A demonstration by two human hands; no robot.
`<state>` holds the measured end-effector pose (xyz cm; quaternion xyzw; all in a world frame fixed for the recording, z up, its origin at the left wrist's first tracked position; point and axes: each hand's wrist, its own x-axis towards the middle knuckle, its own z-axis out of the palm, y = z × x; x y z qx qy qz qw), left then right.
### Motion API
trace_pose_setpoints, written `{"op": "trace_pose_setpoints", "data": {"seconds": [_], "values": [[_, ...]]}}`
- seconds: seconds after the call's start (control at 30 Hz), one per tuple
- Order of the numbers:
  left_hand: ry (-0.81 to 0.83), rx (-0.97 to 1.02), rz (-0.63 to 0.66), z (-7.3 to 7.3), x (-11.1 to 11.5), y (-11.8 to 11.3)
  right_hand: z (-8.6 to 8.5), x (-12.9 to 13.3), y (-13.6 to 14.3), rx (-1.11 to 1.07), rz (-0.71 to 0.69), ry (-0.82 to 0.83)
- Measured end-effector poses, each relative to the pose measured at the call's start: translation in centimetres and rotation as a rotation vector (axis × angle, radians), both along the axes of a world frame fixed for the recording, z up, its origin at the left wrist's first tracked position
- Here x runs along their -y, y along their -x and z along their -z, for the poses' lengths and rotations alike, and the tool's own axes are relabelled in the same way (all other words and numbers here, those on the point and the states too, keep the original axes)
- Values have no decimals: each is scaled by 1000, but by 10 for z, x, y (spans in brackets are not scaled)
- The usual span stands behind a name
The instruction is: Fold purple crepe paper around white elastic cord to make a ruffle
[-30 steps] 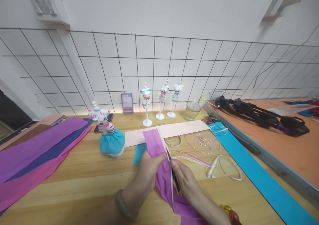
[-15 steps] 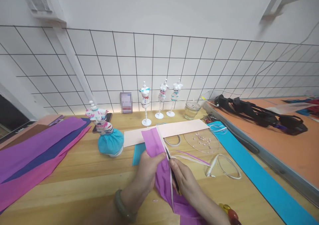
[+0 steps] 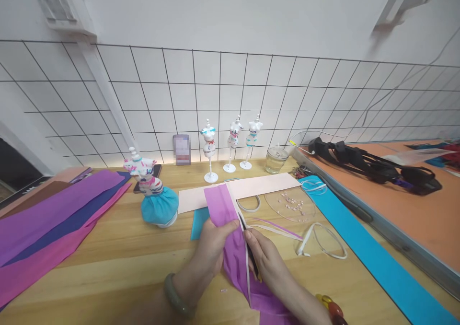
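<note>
My left hand [image 3: 213, 243] pinches a purple fabric strip [image 3: 219, 203] between thumb and fingers. A narrow white strip [image 3: 247, 262] runs along the fabric's right edge. My right hand [image 3: 266, 253] is closed round slim black scissors [image 3: 253, 258], their dark tip pointing away from me at the white edge, beside my left thumb. My fingers hide much of the tool. Beyond the hands, the purple fabric's far end overlaps a pale pink strip [image 3: 269, 183]. A blue piece [image 3: 199, 222] shows under it at the left.
A small dress form in a blue skirt [image 3: 160, 205] stands left; three white dress forms [image 3: 209, 147] stand behind. A glass of water [image 3: 276, 159], a dish of beads [image 3: 292, 205], a white cord [image 3: 332, 253] and a long blue strip [image 3: 373, 248] lie right. Folded fabrics [image 3: 64, 214] lie left.
</note>
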<state>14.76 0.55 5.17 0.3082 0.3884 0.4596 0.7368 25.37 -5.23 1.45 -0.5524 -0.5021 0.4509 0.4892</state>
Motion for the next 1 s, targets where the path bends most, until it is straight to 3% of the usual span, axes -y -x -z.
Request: {"op": "trace_pose_setpoints", "data": {"seconds": [0.17, 0.33, 1.0], "values": [[29, 70, 39, -6, -12, 7, -1, 1, 0, 44, -25, -31], [-29, 47, 82, -3, -20, 13, 5, 1, 0, 105, -38, -76], [-53, -29, 95, 0, -7, 5, 0, 2, -2, 87, -24, -101]]}}
